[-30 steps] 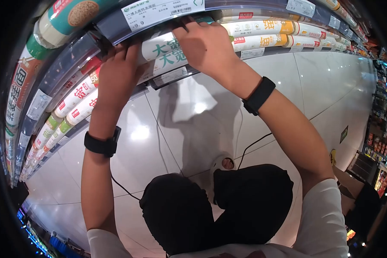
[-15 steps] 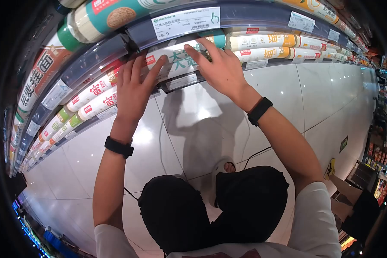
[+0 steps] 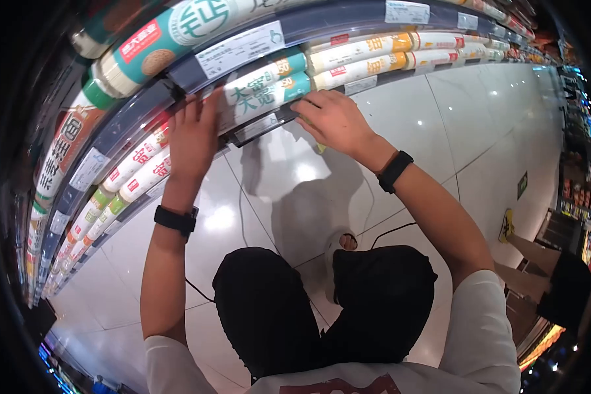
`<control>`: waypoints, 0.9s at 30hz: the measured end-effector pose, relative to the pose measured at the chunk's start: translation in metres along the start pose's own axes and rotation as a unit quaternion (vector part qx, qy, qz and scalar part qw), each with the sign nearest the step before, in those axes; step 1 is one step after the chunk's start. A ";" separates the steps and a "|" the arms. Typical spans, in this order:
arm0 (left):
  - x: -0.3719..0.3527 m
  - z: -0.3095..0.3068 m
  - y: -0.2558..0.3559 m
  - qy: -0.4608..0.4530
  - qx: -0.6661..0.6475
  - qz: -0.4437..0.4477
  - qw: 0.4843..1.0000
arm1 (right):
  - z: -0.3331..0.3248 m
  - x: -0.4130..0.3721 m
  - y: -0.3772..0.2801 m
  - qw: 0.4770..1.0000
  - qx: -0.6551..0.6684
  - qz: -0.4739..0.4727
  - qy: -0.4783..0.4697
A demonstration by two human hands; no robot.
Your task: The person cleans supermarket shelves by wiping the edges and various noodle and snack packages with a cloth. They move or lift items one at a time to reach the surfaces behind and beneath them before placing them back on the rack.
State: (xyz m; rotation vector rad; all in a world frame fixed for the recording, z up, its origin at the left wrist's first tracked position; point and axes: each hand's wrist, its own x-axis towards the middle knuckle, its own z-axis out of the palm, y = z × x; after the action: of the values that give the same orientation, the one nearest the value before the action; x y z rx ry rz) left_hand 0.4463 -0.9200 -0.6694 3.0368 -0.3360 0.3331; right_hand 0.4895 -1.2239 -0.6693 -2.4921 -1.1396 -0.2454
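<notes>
Teal-ended packs [image 3: 266, 97]: two visible, white with large green characters, lying lengthwise one above the other at the front of the lower shelf, between the hands. Left hand [image 3: 192, 136] at their left end, fingers extended upward and not closed; tips lie in shade beneath the upper shelf, so firm contact cannot be told. Right hand [image 3: 340, 123] just beside the right end of the lower pack, fingers part-curled; cannot tell whether it grips anything. A yellow-green patch [image 3: 320, 148] shows below it, nature unclear. Handling note, own judgement: light, even pressure at both ends should keep the packs parallel to the shelf edge; pressing at one end alone would likely skew them, and squeezing the middle could crease the wrap. Fingertips best kept clear of the lower price label [image 3: 257, 127] and the upper shelf rail [image 3: 308, 41]. Neighbours sit close: red-lettered packs [image 3: 141, 172] to the left, yellow-ended packs [image 3: 361, 67] to the right; a sideways push would probably disturb either row.
</notes>
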 end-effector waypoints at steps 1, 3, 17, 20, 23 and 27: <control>0.002 0.003 -0.002 -0.008 -0.018 -0.005 1.000 | -0.001 -0.009 0.007 1.000 0.007 0.005 -0.010; -0.001 0.009 -0.005 0.001 -0.007 0.004 1.000 | -0.008 -0.029 0.017 1.000 0.008 0.016 -0.019; 0.026 -0.025 -0.003 -0.095 -0.080 0.037 0.992 | -0.064 -0.108 0.064 0.959 0.059 0.277 0.023; 0.038 -0.022 0.006 -0.114 -0.081 0.043 0.989 | -0.034 -0.089 0.048 0.991 0.036 0.129 0.016; 0.045 -0.015 0.005 -0.102 -0.091 0.036 0.990 | -0.004 -0.040 0.020 0.997 -0.040 0.061 -0.017; 0.050 -0.022 -0.003 -0.148 -0.097 0.046 0.983 | 0.039 0.025 -0.006 0.992 -0.122 -0.022 0.006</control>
State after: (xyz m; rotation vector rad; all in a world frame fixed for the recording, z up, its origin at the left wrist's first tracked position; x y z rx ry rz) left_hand 0.4898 -0.9254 -0.6369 2.8787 -0.4963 -0.1445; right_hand 0.5013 -1.1872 -0.6954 -2.6736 -1.2262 -0.4356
